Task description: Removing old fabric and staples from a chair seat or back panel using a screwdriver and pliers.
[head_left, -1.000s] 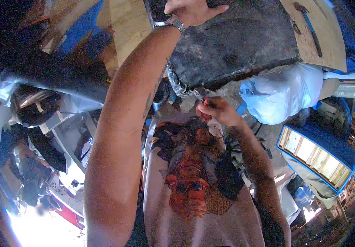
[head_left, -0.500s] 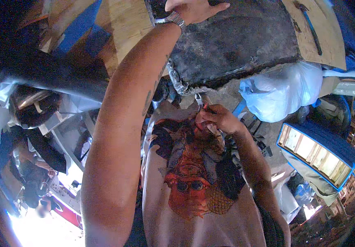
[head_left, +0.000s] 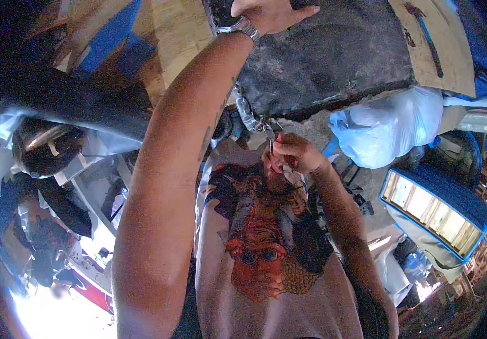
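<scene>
My left hand (head_left: 274, 16), a metal watch at its wrist, lies flat with its thumb stretched out on a dark, worn sheet-covered slab (head_left: 322, 59) at the top. Closed around red-handled pliers (head_left: 270, 134) is my right hand (head_left: 300, 153), just below the slab's near left corner, in front of my shirt. The metal jaws point up at the shiny, crumpled edging (head_left: 247, 110) of that corner and seem to touch it. Whether they grip the material is too small to tell.
To the right, a hammer (head_left: 426, 42) lies on a plywood board (head_left: 452, 65). Below it sits a pale blue plastic bag (head_left: 390, 127), then a blue-edged piece with wooden slats (head_left: 433, 212). More plywood (head_left: 181, 51) spreads at upper left. Another person (head_left: 40, 243) is at lower left.
My right hand and the pliers have moved slightly up, bringing the jaws to the corner edging. My left hand has shifted a little to the right on the slab.
</scene>
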`<move>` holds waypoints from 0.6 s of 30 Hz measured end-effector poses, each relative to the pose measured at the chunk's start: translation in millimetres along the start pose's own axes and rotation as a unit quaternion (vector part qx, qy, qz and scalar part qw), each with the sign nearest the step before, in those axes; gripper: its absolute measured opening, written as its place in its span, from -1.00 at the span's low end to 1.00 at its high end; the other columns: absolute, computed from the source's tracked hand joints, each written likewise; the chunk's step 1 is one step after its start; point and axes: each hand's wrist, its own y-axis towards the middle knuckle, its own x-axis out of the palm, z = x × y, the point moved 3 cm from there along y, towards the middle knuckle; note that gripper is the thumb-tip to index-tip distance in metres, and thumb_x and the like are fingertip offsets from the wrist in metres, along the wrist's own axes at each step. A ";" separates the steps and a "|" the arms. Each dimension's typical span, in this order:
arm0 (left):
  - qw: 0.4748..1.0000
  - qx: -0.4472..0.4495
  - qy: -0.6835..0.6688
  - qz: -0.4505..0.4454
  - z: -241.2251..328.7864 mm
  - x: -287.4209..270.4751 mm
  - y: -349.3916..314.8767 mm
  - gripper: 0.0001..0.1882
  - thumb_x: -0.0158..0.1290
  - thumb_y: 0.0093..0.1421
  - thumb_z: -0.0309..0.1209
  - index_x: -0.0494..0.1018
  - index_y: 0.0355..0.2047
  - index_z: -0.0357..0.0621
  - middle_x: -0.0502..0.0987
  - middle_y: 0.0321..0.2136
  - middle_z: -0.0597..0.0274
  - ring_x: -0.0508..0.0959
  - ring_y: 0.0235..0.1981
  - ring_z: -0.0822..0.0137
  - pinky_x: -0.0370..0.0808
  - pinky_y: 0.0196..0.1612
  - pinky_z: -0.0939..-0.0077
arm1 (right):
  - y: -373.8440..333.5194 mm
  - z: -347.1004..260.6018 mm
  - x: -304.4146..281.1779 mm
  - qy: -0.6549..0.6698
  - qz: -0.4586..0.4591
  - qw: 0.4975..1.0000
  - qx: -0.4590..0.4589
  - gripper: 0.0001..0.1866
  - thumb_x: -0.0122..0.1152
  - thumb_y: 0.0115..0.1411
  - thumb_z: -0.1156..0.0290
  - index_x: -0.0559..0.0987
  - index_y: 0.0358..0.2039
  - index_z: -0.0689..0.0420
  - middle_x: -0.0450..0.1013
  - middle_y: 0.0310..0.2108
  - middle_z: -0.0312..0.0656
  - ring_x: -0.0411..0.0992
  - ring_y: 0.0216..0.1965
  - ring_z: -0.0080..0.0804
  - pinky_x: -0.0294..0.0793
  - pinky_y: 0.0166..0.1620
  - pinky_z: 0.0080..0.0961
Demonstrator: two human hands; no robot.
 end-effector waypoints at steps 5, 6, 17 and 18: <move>1.000 -0.001 -0.009 0.011 -3.7 1.0 -2.8 -0.28 -0.12 0.17 0.19 0.23 0.21 0.03 0.12 0.24 0.03 0.08 0.26 0.01 0.01 0.27 -0.01 | -0.8 -23.8 33.2 -0.336 0.193 0.920 -0.060 -0.60 0.20 0.17 0.12 0.48 -0.60 0.20 0.40 -0.69 -0.21 0.43 -0.59 -0.45 0.39 -0.48 -0.52; 1.000 0.001 -0.011 0.018 -4.3 0.5 -3.3 -0.28 -0.11 0.17 0.19 0.24 0.20 0.02 0.13 0.24 0.03 0.08 0.26 0.01 0.01 0.27 -0.02 | -1.7 -29.2 38.1 -0.480 0.258 0.831 -0.111 -0.56 0.21 0.16 0.09 0.46 -0.63 0.20 0.36 -0.73 -0.20 0.42 -0.62 -0.45 0.39 -0.49 -0.51; 0.999 -0.012 0.044 0.021 -3.3 -8.3 -6.2 -0.27 -0.10 0.16 0.20 0.23 0.21 0.02 0.12 0.25 0.03 0.05 0.28 0.01 -0.01 0.28 0.00 | 48.3 13.8 12.8 -0.613 0.251 0.615 -0.427 -0.84 0.28 0.01 0.42 0.47 -0.44 0.16 0.47 -0.42 -0.13 0.46 -0.36 -0.11 0.47 -0.39 -0.23; 1.000 0.001 0.012 0.027 10.9 -6.2 -3.1 -0.27 -0.07 0.14 0.19 0.27 0.18 0.00 0.14 0.23 0.00 0.08 0.27 0.00 0.02 0.27 0.00 | 36.0 10.0 7.2 -0.612 0.246 0.612 -0.436 -0.84 0.28 0.01 0.42 0.47 -0.44 0.16 0.47 -0.42 -0.13 0.46 -0.36 -0.11 0.47 -0.39 -0.23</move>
